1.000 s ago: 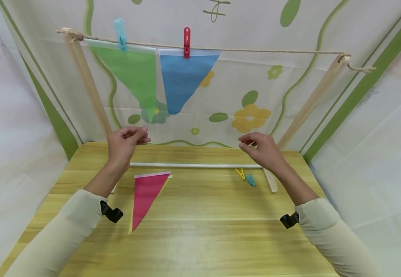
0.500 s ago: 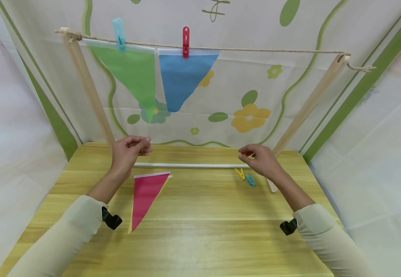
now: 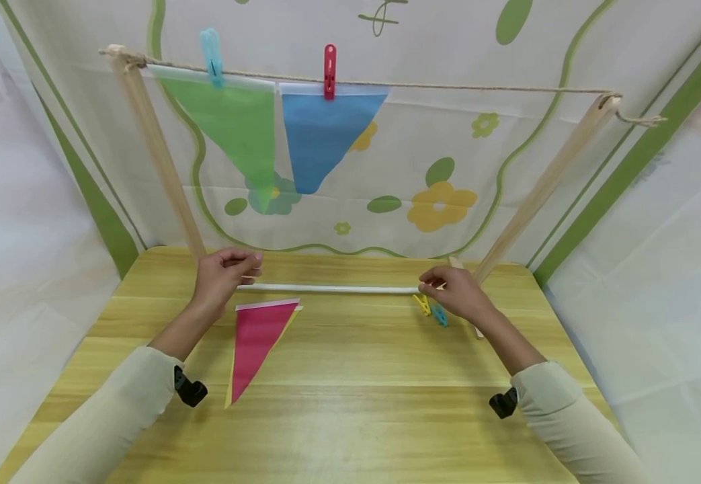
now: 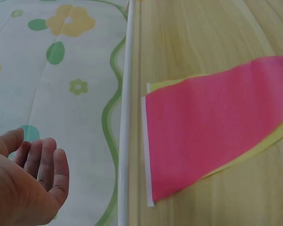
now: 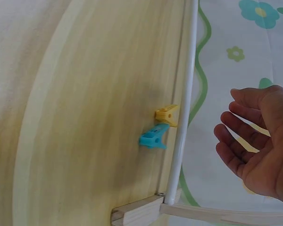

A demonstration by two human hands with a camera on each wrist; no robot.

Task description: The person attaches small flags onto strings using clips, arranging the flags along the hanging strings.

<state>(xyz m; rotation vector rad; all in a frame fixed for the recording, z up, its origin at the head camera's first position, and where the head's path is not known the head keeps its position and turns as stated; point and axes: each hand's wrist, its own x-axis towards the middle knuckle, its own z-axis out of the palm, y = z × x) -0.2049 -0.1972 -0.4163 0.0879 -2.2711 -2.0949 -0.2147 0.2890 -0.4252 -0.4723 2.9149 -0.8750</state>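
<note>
My left hand hovers with loosely bent fingers and nothing in them, above the back left of the table. Nearest to it lies a pink pennant, white edge toward the back, over a yellow pennant that is mostly hidden. Across from it my right hand, also holding nothing, is above a yellow clothespin and a blue clothespin. Higher up, a green pennant hangs from a cord by a light blue clothespin; beside it a red clothespin holds a blue pennant.
Two wooden posts, a left post and a right post, carry the cord. A white rod runs low between them along the back of the wooden table. Printed fabric stands behind.
Both hands have come down from higher up toward the table, the right one lowering close to the loose clothespins. The pennants on the cord and on the table stay where they were.
</note>
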